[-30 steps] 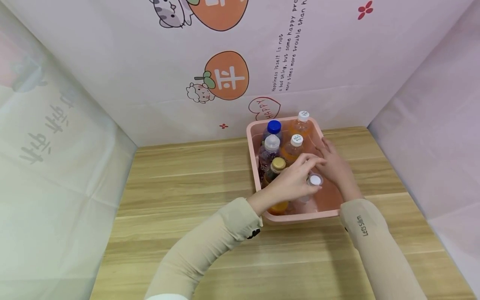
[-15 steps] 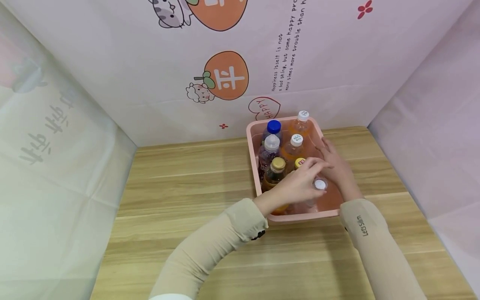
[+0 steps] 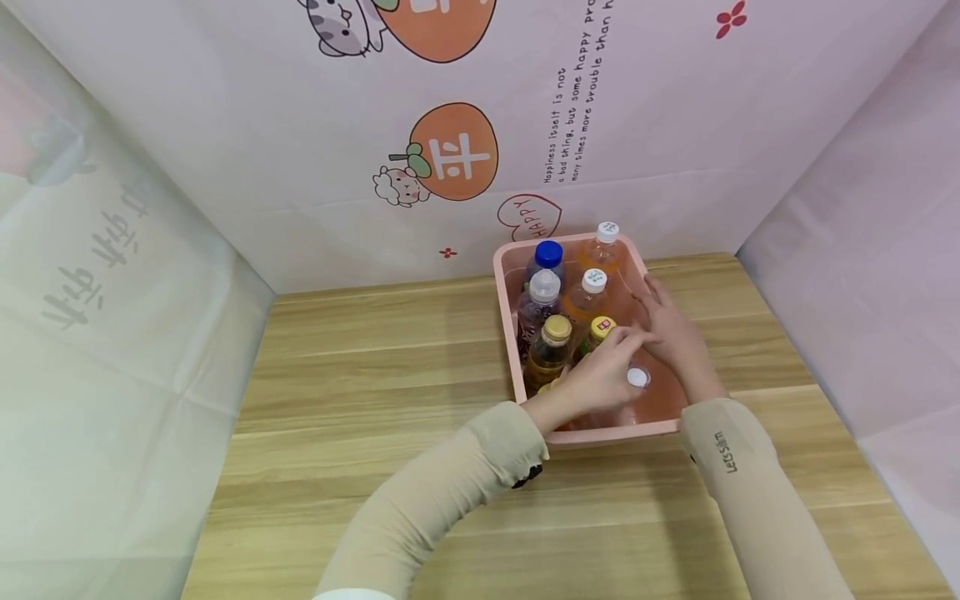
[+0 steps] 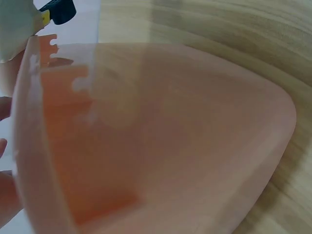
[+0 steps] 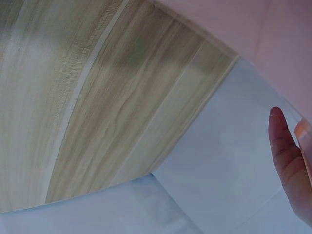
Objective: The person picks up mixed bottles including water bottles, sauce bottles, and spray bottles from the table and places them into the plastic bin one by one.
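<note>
My left hand (image 3: 603,372) reaches down into a pink plastic bin (image 3: 611,434) and grips a clear bottle by its upper part, just below a white cap (image 3: 638,377). The bottle stands near the bin's front right, its lower body mostly hidden by the hand. My right hand (image 3: 673,340) holds the bin's right rim, some fingers inside and some outside. In the right wrist view, the fingers (image 5: 287,161) lie along the outer wall. The left wrist view is mostly filled by the bin's near wall (image 4: 195,136).
Several drink bottles stand in the bin: one blue-capped (image 3: 548,253), one with a domed clear cap (image 3: 544,287), one gold-capped (image 3: 557,330), one yellow-capped (image 3: 602,326), two white-capped with orange contents (image 3: 594,282). A printed cloth (image 3: 337,225) hangs behind the wooden table (image 3: 360,375).
My left hand has shifted right and slightly toward me with the white-capped bottle, uncovering the yellow-capped bottle behind it. The right hand and the bin stay in place.
</note>
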`<state>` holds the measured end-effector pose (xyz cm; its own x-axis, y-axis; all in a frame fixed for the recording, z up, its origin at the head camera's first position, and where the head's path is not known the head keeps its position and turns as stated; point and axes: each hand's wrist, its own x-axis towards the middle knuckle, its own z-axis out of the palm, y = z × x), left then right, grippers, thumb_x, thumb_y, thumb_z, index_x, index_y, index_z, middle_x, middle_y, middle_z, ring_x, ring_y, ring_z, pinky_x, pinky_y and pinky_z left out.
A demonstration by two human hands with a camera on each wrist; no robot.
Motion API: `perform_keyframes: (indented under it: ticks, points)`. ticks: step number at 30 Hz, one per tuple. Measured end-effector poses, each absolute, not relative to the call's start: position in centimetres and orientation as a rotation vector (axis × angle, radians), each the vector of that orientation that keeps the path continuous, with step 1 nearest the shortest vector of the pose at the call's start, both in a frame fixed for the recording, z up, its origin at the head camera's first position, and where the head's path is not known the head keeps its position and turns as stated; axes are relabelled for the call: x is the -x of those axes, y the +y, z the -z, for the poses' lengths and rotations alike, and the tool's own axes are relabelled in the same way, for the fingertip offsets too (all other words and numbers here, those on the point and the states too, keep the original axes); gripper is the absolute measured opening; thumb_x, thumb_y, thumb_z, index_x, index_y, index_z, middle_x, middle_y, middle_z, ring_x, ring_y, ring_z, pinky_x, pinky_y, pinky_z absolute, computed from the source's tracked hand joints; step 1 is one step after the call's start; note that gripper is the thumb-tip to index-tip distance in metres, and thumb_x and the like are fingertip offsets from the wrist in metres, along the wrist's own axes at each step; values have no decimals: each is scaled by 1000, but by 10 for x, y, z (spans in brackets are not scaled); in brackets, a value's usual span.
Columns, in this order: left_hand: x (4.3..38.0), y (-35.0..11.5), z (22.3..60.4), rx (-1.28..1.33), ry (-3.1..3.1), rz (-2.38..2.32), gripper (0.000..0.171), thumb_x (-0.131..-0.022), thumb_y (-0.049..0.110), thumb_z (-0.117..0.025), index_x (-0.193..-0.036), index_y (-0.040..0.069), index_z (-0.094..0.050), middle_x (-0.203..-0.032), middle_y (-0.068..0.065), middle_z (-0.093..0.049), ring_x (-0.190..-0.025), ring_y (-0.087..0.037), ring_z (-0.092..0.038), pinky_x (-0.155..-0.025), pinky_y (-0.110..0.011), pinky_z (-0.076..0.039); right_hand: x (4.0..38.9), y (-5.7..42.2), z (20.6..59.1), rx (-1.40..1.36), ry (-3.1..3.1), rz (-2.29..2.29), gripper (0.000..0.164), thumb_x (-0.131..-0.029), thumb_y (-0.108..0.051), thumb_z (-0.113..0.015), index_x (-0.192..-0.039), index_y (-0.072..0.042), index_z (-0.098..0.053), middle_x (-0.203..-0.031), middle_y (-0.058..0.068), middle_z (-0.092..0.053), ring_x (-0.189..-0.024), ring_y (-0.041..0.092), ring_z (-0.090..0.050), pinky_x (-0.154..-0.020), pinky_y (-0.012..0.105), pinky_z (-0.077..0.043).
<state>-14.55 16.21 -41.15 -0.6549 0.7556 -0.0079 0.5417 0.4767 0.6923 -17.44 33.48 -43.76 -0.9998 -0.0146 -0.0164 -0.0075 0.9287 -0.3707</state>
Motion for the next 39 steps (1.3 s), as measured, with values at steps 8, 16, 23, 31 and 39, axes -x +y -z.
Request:
perform_keyframes:
  ticks: [8,16,23,31,39]
  points:
    - [143,164,423,-1007,2406,-994,67,-83,5,-68,-143,20,-40,-144,-8,-38,-128,-14,-47,-91,-15,-46,173,333,438,-2,3067,592,55,-92,-13,-51,-142,4,-35,-156,24,-13,-130,52,-36,-89,64,-45]
    - [144,164,432,-988,2411,-989,66,-84,2,-66,-142,21,-41,-144,-7,-38,-121,-15,-52,-83,-14,-46,173,333,438,20,3090,591,56,-92,-12,-52,-142,5,-35,-156,24,-14,-132,52,-33,-91,64,-44]
    - [144,166,439,-1017,2466,-933,69,-81,1,-70,-141,21,-42,-138,-5,-43,-110,-12,-55,-71,-12,-44,173,333,438,-5,3062,607,57,-92,-13,-55,-143,4,-34,-157,23,-11,-131,52,-34,-88,64,-45]
    - [142,168,450,-994,2496,-930,68,-80,1,-70,-139,21,-45,-138,-4,-44,-105,-10,-57,-75,-13,-46,173,333,439,10,3089,603,56,-91,-13,-55,-141,6,-37,-156,24,-15,-131,52,-35,-90,63,-45]
    - [141,171,454,-955,2507,-918,69,-80,1,-70,-139,23,-45,-138,-2,-44,-100,-8,-57,-73,-14,-47,173,332,438,-5,3085,607,56,-91,-13,-54,-141,5,-37,-157,24,-14,-131,51,-36,-84,62,-48]
